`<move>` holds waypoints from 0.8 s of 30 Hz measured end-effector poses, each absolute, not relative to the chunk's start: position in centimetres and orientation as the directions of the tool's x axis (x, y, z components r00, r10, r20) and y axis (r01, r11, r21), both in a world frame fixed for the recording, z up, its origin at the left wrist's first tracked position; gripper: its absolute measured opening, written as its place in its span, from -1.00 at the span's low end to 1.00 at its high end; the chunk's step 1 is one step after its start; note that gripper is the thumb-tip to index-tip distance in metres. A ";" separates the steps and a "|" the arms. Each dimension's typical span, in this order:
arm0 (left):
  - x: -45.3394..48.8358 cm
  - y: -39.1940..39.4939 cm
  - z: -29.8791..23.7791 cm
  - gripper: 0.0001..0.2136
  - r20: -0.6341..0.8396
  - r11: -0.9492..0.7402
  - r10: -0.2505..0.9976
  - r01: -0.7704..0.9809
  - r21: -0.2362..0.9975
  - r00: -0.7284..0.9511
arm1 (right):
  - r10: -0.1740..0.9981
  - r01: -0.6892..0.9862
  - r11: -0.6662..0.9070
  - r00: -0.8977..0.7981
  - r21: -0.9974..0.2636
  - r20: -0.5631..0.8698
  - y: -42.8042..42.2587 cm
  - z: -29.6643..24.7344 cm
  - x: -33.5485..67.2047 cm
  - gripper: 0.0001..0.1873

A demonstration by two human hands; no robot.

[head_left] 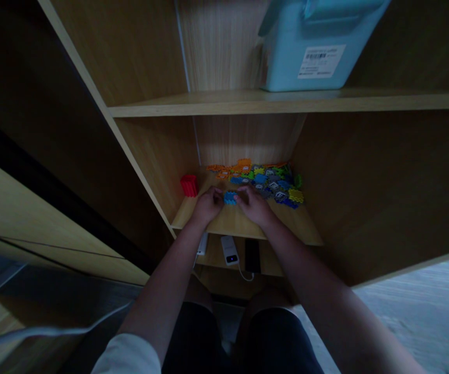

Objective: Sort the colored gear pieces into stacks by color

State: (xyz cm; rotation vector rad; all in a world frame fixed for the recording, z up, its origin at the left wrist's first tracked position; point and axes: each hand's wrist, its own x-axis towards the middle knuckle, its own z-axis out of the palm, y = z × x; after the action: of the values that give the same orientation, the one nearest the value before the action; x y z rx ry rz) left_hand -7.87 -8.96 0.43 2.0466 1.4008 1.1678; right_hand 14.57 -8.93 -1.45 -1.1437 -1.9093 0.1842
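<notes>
A small blue piece with a toothed, gear-like edge, perhaps a stack of them, is between my two hands over the middle shelf. My right hand grips its right side, the thumb lying over the front. At its left edge, my left hand is closed with curled fingers against it. To the left stands a red stack of ridged pieces, near the side wall. Behind and right of my hands lies a loose pile of similar toothed pieces in orange, yellow, green, blue and grey.
On the upper shelf sits a light blue bin with a white label. A lower shelf holds a white power bank with a cable and a dark flat object. Wooden cabinet walls rise on both sides.
</notes>
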 end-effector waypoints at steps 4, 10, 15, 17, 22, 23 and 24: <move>-7.8 -9.2 0.7 -0.75 0.410 -0.406 0.902 0.590 0.698 0.136 | 0.763 0.683 0.547 -0.168 -0.485 0.624 -9.0 -1.4 14.6 -0.70; -7.7 -9.3 1.0 -0.75 0.404 -0.413 0.902 0.570 0.710 0.151 | 0.754 0.698 0.551 -0.181 -0.458 0.632 -9.0 -1.6 14.4 -0.70; -7.7 -9.3 0.9 -0.76 0.401 -0.420 0.902 0.543 0.727 0.161 | 0.760 0.714 0.528 -0.157 -0.459 0.630 -8.2 -1.8 14.8 -0.68; -7.7 -9.2 0.7 -0.76 0.408 -0.427 0.898 0.543 0.723 0.163 | 0.752 0.737 0.518 -0.149 -0.435 0.642 -7.7 -1.9 15.0 -0.66; -7.9 -9.0 0.4 -0.77 0.431 -0.447 0.887 0.541 0.713 0.165 | 0.756 0.861 0.432 -0.181 -0.270 0.629 -7.1 -1.7 15.4 -0.68; -7.9 -9.0 0.4 -0.77 0.430 -0.447 0.887 0.540 0.713 0.167 | 0.763 0.874 0.430 -0.220 -0.224 0.608 -7.1 -1.5 15.4 -0.64; -7.9 -8.9 0.3 -0.77 0.427 -0.446 0.888 0.539 0.714 0.169 | 0.770 0.881 0.439 -0.265 -0.180 0.580 -7.0 -1.3 15.4 -0.60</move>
State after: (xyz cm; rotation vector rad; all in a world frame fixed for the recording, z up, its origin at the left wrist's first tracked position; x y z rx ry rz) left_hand -7.90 -8.94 0.30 2.0526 1.3507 1.1847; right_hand 15.38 -7.04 -1.29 -1.3805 -2.0895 -0.2376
